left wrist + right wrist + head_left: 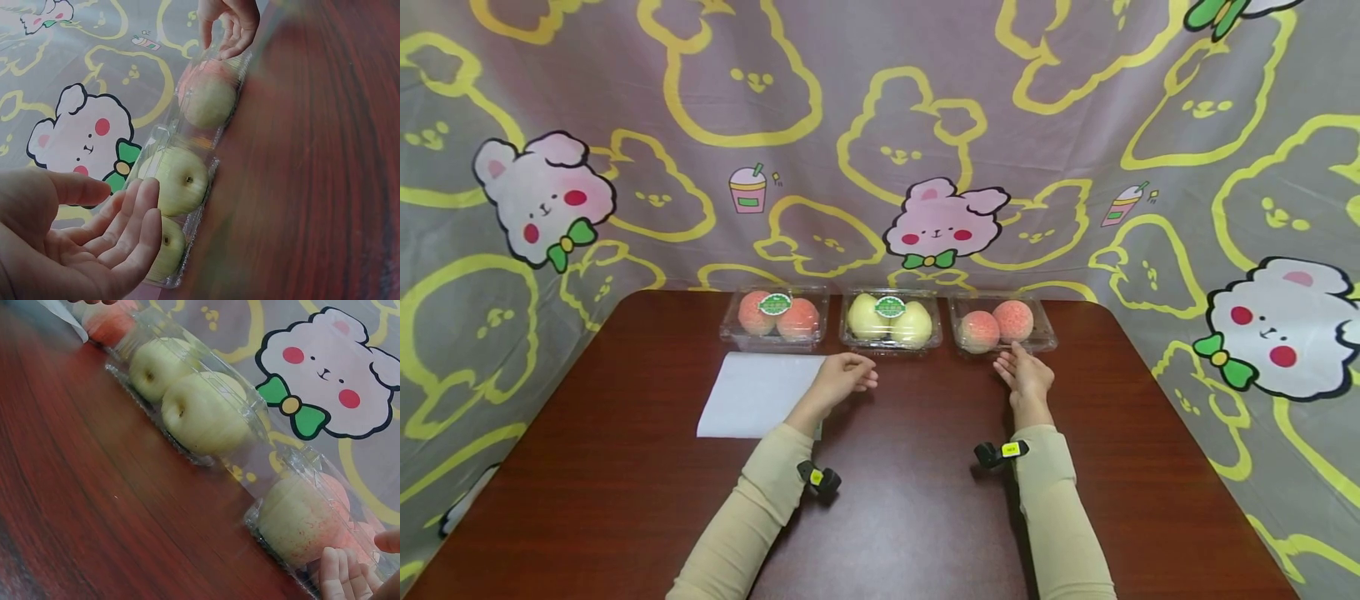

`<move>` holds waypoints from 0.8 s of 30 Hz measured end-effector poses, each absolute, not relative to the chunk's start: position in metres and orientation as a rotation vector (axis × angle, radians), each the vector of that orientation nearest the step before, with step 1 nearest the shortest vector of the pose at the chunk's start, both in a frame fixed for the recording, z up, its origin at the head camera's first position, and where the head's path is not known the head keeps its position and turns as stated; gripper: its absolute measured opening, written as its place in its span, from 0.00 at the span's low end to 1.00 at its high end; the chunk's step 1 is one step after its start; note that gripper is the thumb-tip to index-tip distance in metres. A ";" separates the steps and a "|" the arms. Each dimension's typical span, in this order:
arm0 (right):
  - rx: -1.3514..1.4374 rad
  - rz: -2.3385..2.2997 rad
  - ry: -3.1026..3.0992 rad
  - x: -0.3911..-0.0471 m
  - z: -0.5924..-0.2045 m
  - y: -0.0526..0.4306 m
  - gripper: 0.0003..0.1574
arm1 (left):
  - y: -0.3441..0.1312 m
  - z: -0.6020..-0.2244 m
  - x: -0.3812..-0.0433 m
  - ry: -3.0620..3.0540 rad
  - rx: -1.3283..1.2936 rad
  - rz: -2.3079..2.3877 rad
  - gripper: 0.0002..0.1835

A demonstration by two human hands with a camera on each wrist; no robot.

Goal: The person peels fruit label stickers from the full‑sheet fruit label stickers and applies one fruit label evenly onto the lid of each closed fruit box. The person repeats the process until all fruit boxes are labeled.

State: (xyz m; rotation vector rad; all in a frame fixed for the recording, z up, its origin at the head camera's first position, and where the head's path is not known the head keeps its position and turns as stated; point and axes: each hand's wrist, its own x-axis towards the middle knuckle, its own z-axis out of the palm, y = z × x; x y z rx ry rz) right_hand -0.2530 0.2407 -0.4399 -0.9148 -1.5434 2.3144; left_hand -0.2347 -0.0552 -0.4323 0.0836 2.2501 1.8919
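Three clear plastic boxes of fruit stand in a row. My right hand (1028,382) is at the front of the right box (1047,340), fingertips right at its wall, fingers loosely bent. Inside it are two pink peaches (1014,321); no label shows on its lid. My left hand (842,379) hovers, fingers relaxed, between a white sheet of paper (737,396) and the middle box (934,340). That box holds two round yellow-green fruits (181,181) under a green label (891,307). Nothing shows in the left palm in the left wrist view.
The left box (730,332) holds two more peaches (797,320) beneath a green round label (776,304). Behind the row, a curtain (865,242) with cartoon prints meets the back edge of the brown wooden table (910,500). A black wrist camera sits on each sleeve.
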 end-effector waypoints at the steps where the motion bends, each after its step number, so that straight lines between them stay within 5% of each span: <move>1: -0.913 2.315 -1.544 -0.253 -0.440 0.241 0.12 | -0.055 -0.432 -0.234 2.246 0.089 1.891 0.14; 24: -0.918 2.341 -1.542 -0.255 -0.433 0.242 0.15 | -0.054 -0.434 -0.233 2.234 0.154 1.873 0.14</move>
